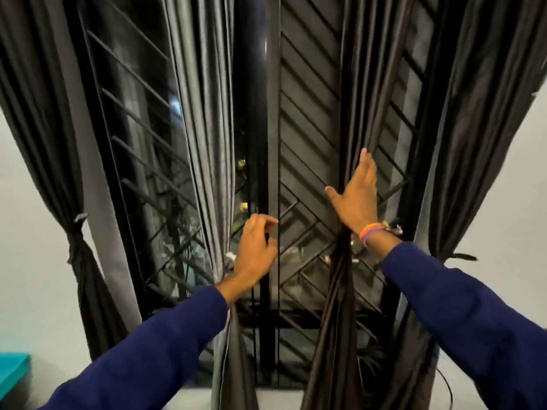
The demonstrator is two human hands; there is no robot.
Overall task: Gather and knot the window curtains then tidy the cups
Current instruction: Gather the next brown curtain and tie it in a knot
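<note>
The right hand lies flat and open-fingered against the inner edge of a dark brown satin curtain panel, palm pressed to the folds, thumb spread toward the window's middle; it grasps nothing. Orange and purple bands circle its wrist above a navy blue sleeve. Below that wrist the same panel narrows into a gathered bunch and hangs down. The left hand, lower and toward the centre, is loosely curled with fingertips bent, empty, hovering just beside a grey satin curtain panel that is cinched near its wrist. Between the two hands runs the black vertical window frame, with a diagonal black metal grille behind. Far outside each hand, two dark tied-back outer curtains hang against a white wall.
</note>
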